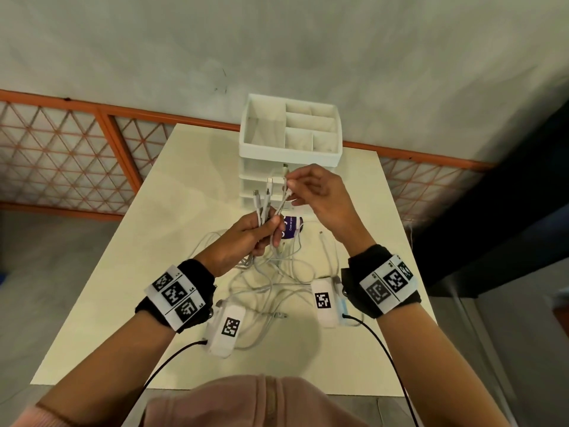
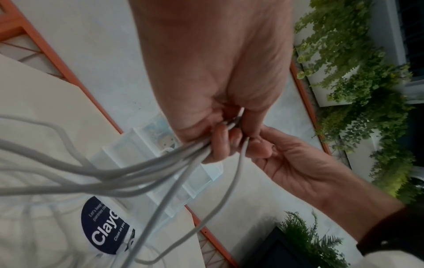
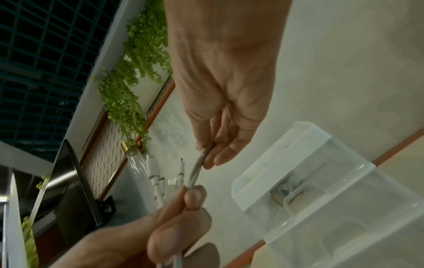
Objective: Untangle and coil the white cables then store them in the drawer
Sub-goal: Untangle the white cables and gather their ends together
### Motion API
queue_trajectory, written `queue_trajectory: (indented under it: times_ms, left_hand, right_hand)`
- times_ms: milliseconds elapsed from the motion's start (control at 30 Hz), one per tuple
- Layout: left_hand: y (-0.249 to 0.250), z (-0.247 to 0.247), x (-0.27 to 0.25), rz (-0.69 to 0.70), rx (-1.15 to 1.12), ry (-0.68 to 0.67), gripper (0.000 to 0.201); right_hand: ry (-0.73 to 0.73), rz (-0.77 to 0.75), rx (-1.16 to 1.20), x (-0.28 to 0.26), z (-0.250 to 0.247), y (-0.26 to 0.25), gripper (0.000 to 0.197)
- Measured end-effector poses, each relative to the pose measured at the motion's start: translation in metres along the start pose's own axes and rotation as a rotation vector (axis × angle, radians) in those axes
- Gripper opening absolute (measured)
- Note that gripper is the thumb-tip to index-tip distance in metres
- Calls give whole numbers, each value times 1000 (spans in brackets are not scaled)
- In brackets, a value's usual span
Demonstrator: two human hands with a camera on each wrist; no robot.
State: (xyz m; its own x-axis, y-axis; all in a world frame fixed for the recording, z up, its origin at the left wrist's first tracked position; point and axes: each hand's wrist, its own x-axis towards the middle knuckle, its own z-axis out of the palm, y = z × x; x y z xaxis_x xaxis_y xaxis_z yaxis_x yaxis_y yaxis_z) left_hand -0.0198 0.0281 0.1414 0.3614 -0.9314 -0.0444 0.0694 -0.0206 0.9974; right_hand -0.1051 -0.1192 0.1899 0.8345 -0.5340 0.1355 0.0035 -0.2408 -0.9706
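Observation:
Several white cables lie tangled on the cream table below my hands. My left hand grips a bunch of cable ends, whose plugs stick up above the fist; the same bunch trails down from that hand in the left wrist view. My right hand pinches one cable end just right of the bunch, seen as a grey cable between its fingertips. The white drawer unit stands right behind both hands, drawers closed.
A dark blue round label lies on the table in front of the drawer unit. An orange-framed lattice railing runs behind the table. Potted green plants hang along a wall. A dark panel stands to the right.

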Motion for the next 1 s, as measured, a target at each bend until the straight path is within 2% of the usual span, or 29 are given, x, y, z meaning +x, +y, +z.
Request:
queue_trajectory:
  times_ms: [100, 200, 267, 367, 467, 667, 833, 1000]
  left_hand:
    - [3, -1, -2, 4, 46, 3, 24]
    - [7, -2, -5, 24, 99, -12, 24]
    - [8, -2, -7, 24, 131, -43, 24]
    - [8, 1, -8, 1, 169, -70, 26]
    - [7, 3, -7, -16, 168, -42, 27]
    - [7, 4, -4, -29, 134, 1, 29]
    - [9, 3, -3, -45, 133, -42, 32]
    - [12, 2, -2, -54, 121, -13, 33]
  right_hand:
    - [25, 16, 77, 0, -2, -1, 17]
    - [25, 39, 87, -1, -4, -2, 37]
    - [-30, 61, 83, -1, -6, -3, 47]
    - [-122, 45, 19, 0, -10, -4, 33]
    - [-107, 62, 3, 1, -9, -3, 19]
    - [-138, 62, -16, 1, -10, -7, 23]
    - [-150, 33, -43, 2, -9, -8, 20]
    - [-154, 50, -44, 4, -9, -8, 19]
